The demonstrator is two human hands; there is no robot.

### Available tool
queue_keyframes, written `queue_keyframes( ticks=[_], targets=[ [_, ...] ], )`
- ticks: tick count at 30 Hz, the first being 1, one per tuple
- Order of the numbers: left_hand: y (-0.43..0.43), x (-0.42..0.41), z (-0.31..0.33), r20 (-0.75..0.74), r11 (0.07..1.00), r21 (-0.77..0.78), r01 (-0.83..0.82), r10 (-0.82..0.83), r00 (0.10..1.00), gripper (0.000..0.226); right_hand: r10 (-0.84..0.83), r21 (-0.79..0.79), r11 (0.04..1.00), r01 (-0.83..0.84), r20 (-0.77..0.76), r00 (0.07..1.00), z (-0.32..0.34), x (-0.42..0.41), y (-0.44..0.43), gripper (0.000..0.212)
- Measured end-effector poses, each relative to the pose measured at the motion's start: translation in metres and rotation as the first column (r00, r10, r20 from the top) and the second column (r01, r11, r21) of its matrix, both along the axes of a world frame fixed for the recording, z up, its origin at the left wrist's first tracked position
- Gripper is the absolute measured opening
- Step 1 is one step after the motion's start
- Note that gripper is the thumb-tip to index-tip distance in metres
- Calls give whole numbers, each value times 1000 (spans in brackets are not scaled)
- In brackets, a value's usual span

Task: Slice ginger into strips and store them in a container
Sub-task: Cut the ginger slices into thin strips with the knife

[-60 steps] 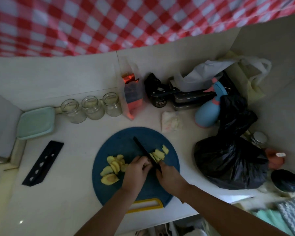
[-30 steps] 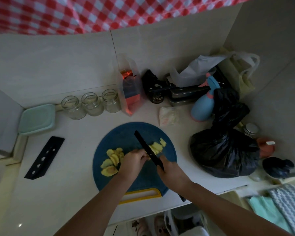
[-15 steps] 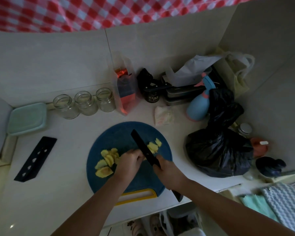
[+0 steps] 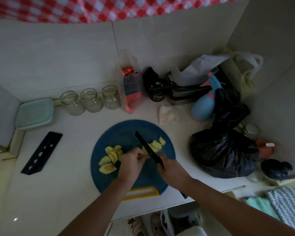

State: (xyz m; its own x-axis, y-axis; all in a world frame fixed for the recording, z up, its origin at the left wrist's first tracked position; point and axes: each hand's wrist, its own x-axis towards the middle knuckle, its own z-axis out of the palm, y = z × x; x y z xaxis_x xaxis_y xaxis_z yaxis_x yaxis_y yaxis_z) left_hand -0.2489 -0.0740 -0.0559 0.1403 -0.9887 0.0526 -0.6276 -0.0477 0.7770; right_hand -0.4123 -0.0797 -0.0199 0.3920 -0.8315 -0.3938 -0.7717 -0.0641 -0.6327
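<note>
A round blue cutting board (image 4: 124,133) with a yellow handle lies on the white counter. Yellow ginger slices (image 4: 111,157) are piled on its left side, and a smaller heap of cut ginger (image 4: 156,143) lies right of the blade. My right hand (image 4: 172,169) grips the handle of a black knife (image 4: 147,147), its blade pointing up and left over the board. My left hand (image 4: 132,161) pinches a piece of ginger against the board right beside the blade. A light green lidded container (image 4: 35,113) sits at the far left.
Three empty glass jars (image 4: 90,100) stand at the wall behind the board. A black knife sheath (image 4: 42,152) lies left of the board. A full black bag (image 4: 223,150), a blue spray bottle (image 4: 203,104) and a folded cloth (image 4: 168,114) crowd the right side.
The camera view has shifted a little. The knife blade has worked up and down beside my left fingers, which stay on the ginger near the board's middle.
</note>
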Motion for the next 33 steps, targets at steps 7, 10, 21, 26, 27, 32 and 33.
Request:
queue_keyframes(
  ticks=[7, 10, 21, 26, 27, 32, 33],
  targets=[
    [2, -6, 4, -69, 998, 15, -59, 60, 996, 15, 18, -12, 1000, -18, -34, 999, -6, 4, 3, 29],
    [-1, -8, 6, -180, 989, 70, -132, 143, 973, 10, 33, -23, 999, -34, -46, 998, -6, 4, 4, 29],
    [-29, 3, 26, -434, 754, 648, -103, 478, 764, 18, 64, -73, 995, -74, -130, 990, -11, 5, 4, 25],
    [-31, 4, 22, -418, 716, 694, -69, 479, 772, 22, 1, -79, 997, -10, -108, 994, -12, 6, 5, 26],
    [-33, 5, 22, -413, 702, 709, -59, 482, 773, 23, 5, -84, 996, -14, -111, 994, -13, 8, 4, 27],
    [-36, 5, 21, -412, 687, 726, -43, 484, 772, 20, 42, -79, 996, -50, -96, 994, -13, 11, 2, 29],
    [-36, 4, 20, -407, 691, 721, -54, 486, 773, 18, 54, -76, 995, -61, -96, 994, -13, 11, 2, 29]
  ],
)
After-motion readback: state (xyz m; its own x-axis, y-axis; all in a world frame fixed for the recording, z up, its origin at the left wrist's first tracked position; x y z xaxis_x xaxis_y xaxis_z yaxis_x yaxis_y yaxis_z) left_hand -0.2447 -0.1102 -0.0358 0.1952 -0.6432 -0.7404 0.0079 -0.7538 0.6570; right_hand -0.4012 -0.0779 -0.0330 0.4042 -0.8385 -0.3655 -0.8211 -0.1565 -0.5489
